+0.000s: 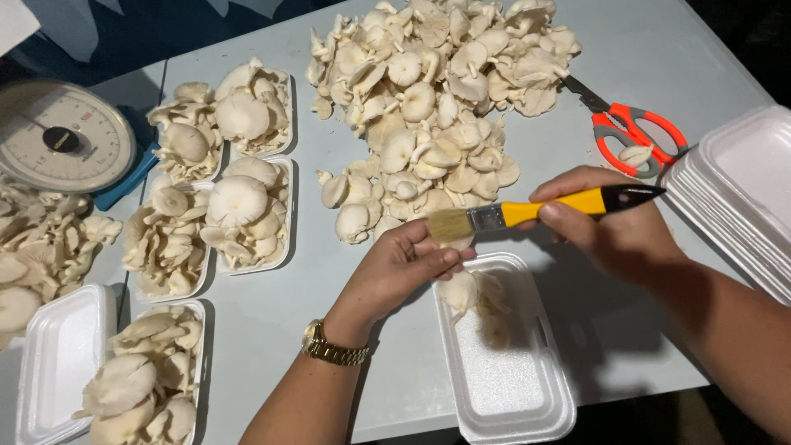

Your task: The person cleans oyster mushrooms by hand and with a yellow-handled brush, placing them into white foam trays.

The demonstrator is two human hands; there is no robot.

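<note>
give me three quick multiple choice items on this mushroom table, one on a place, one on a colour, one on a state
1. Where do the scissors lie?
A. right of the mushroom pile
B. on the scale
C. in a tray

2. What colour is the brush handle?
A. green
B. yellow and black
C. white

3. How full is the foam tray under the hands?
A. heaped
B. nearly bare, a few mushrooms
C. lidded

Key: 1 A, they rest beside the pile's right edge. 2 B, the right hand grips a yellow handle with a black end. 3 B, mushrooms sit only at its far end, below the left hand.
</note>
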